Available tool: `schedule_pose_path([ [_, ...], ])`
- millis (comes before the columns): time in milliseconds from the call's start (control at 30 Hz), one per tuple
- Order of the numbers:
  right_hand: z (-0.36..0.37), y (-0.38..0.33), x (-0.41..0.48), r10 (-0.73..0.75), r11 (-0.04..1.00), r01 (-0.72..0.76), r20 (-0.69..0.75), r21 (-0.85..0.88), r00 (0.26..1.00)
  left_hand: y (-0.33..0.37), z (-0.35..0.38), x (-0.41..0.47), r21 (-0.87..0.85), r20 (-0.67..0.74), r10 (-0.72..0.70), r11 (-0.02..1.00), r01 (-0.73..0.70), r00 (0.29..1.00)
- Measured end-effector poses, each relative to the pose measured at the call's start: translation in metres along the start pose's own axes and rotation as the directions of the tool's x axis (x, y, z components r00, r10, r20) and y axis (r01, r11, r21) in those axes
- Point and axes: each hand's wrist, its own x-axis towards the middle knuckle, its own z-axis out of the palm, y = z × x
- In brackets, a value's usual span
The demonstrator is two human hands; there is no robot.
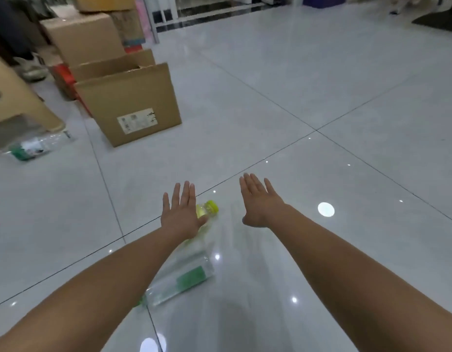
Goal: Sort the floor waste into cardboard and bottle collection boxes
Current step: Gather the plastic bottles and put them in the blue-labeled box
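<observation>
- Hands first: we see both stretched out over the glossy tiled floor (321,85), backs up, with bare forearms coming in from the near edge.
- The left hand (180,214) is spread flat with its fingers straight and holds nothing. It hovers over a yellow-capped bottle (211,207) and hides most of the bottle's body. We cannot tell whether the thumb touches it.
- The right hand (260,204) is also flat, its fingers straight and close together, with nothing in it. It sits just right of that bottle and apart from it.
- The yellow-capped bottle lies on its side on the tiles, with its cap pointing far and right.
- A clear bottle with a green label (189,278) lies on its side nearer to us, between the two forearms. The left forearm covers its near end.
- A third bottle (34,147), clear with a green-and-white label, lies on the floor at the far left, beside the leg of a beige plastic stool (16,102).
- An open cardboard box (133,107) stands upright on the floor, far and left of the hands and well apart from them. Its flaps are raised and a printed label shows on its near side. We cannot see what is inside it.
- Behind it, closed cardboard boxes (85,39) are stacked, with something red (65,77) at their foot.
</observation>
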Motion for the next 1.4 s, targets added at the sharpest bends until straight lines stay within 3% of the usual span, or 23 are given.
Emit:
schedule_pose_path([
  [100, 0.032, -0.031, 0.012, -0.085, 0.994, 0.091, 0.100, -0.057, 0.991, -0.031, 0.020, -0.008, -0.020, 0.031, -0.067, 0.997, 0.068, 0.997],
  [233, 0.038, -0.061, 0.037, -0.196, 0.972, 0.207, 0.100, -0.109, 0.975, -0.057, 0.041, -0.019, -0.020, 0.082, -0.117, 0.993, 0.119, 0.990],
  [433, 0.057, -0.078, 0.056, -0.250, 0.948, 0.269, 0.125, -0.170, 0.960, -0.072, 0.065, -0.035, -0.070, 0.139, -0.127, 0.988, 0.137, 0.982],
  [567, 0.062, -0.079, 0.067, -0.252, 0.952, 0.264, 0.089, -0.155, 0.964, -0.083, 0.075, -0.040, -0.191, 0.163, -0.111, 0.971, 0.141, 0.980],
  [700, 0.066, -0.081, 0.073, -0.238, 0.956, 0.246, 0.067, -0.160, 0.969, -0.100, 0.083, -0.048, -0.364, 0.177, 0.029, 0.931, 0.038, 0.984],
  [900, 0.067, -0.077, 0.075, -0.244, 0.944, 0.239, 0.007, -0.228, 0.970, -0.115, 0.093, -0.072, -0.411, 0.119, 0.174, 0.905, -0.111, 0.978],
  [1000, 0.069, -0.075, 0.074, -0.243, 0.941, 0.212, -0.089, -0.263, 0.966, -0.112, 0.088, -0.069, -0.452, 0.070, 0.157, 0.886, -0.109, 0.985],
  [1100, 0.075, -0.068, 0.072, -0.188, 0.950, 0.157, -0.093, -0.269, 0.978, -0.105, 0.084, -0.062, -0.555, 0.099, 0.047, 0.832, 0.016, 0.994],
  [1200, 0.086, -0.058, 0.065, -0.016, 0.996, 0.010, -0.062, -0.091, 0.998, -0.086, 0.087, -0.059, -0.606, 0.166, -0.080, 0.778, 0.166, 0.983],
  [1267, 0.093, -0.050, 0.056, 0.138, 0.984, -0.134, -0.026, 0.119, 0.990, -0.071, 0.091, -0.056, -0.585, 0.180, -0.190, 0.768, 0.260, 0.965],
  [1333, 0.103, -0.038, 0.046, 0.285, 0.872, -0.303, 0.104, 0.384, 0.953, -0.056, 0.091, -0.050, -0.571, 0.223, -0.323, 0.721, 0.392, 0.920],
  [1400, 0.114, -0.024, 0.036, 0.353, 0.699, -0.429, 0.245, 0.573, 0.903, -0.043, 0.089, -0.045, -0.583, 0.301, -0.364, 0.662, 0.472, 0.882],
])
